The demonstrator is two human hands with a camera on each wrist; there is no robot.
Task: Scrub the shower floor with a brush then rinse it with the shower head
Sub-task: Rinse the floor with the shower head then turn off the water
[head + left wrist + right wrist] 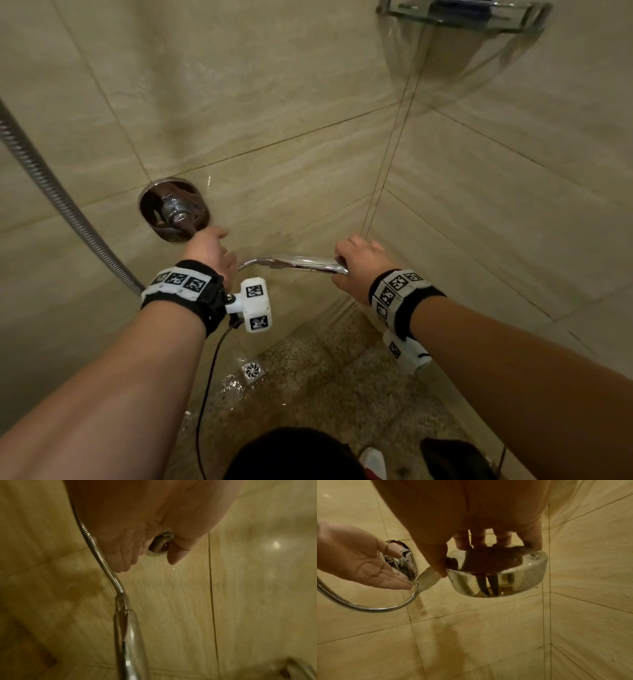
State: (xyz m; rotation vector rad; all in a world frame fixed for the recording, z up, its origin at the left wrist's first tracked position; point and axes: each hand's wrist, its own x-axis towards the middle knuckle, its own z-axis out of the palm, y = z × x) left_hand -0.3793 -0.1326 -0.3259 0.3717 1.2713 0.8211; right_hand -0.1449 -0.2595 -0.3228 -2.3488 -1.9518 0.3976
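Note:
My right hand (356, 263) grips the round head of the chrome shower head (305, 264) (498, 574), fingers curled over its top and thumb on its side. Its handle (127, 635) points left toward the ribbed metal hose (51, 192) (96, 550) (359, 605). My left hand (209, 248) (373, 569) is held out with straight fingers just in front of the chrome wall valve (174, 212) (402, 561), holding nothing. The speckled shower floor (342, 383) is wet, with water running near the square drain (253, 371). No brush is in view.
Beige tiled walls (274, 102) meet in a corner right of the hands. A glass corner shelf (466, 15) hangs at the top right. A black cable (209, 377) dangles from my left wrist. My dark-clothed legs and a white shoe (373, 462) stand at the bottom.

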